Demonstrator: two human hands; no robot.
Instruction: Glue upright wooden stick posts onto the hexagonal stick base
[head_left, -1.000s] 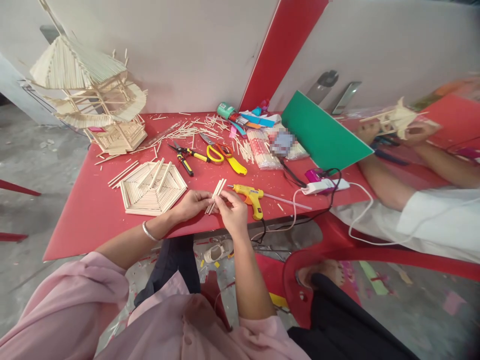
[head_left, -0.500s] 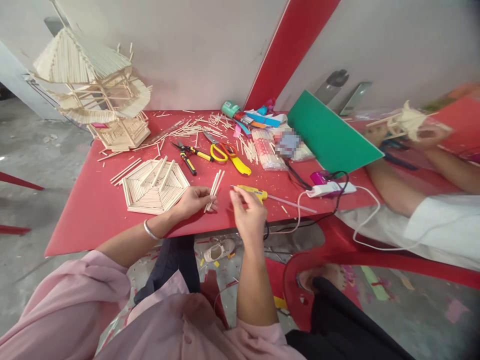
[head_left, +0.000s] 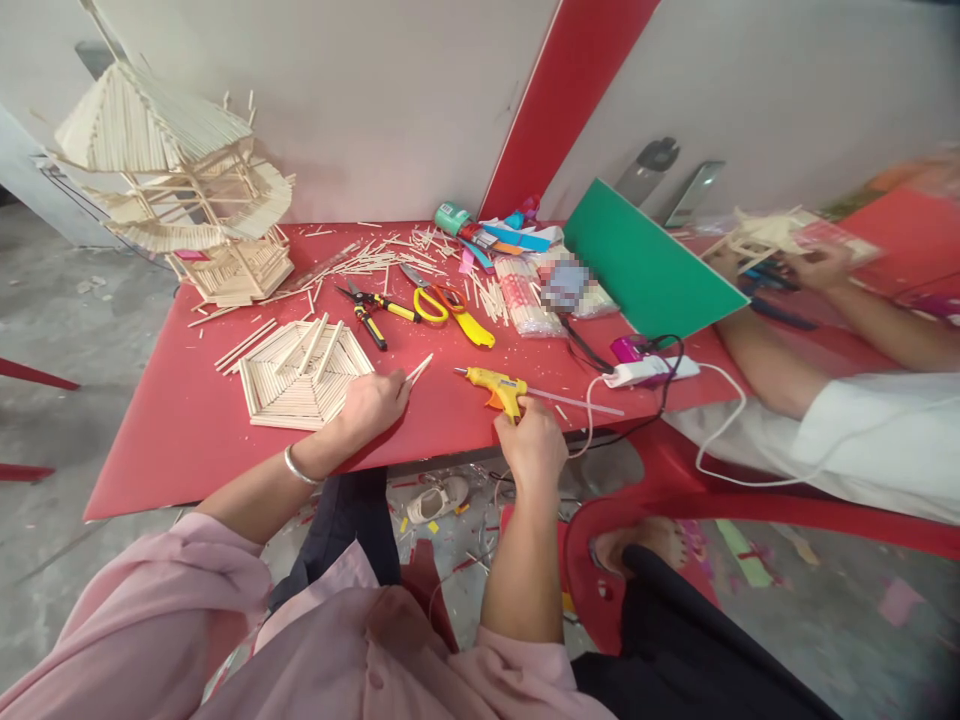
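Observation:
My left hand (head_left: 375,405) is closed around a few thin wooden sticks (head_left: 421,368), whose ends poke out past the fingertips. Just left of it a flat hexagonal panel of wooden sticks (head_left: 281,375) lies on the red table, with loose sticks resting across its top. My right hand (head_left: 534,442) has its fingers around the handle of a yellow hot glue gun (head_left: 495,382). The gun's nozzle points left and a clear glue stick (head_left: 577,402) sticks out of its back. Part of the handle is hidden by the hand.
A tiered stick pagoda (head_left: 172,190) stands at the back left. Pliers (head_left: 371,318), yellow-handled scissors (head_left: 431,305) and scattered sticks (head_left: 390,250) lie behind my hands. At right are a power strip (head_left: 652,372), a green board (head_left: 645,265) and a co-worker's hands (head_left: 829,268).
My right hand has moved right and down from beside the sticks to the glue gun's handle. In my left hand, the sticks have turned and now point up to the right.

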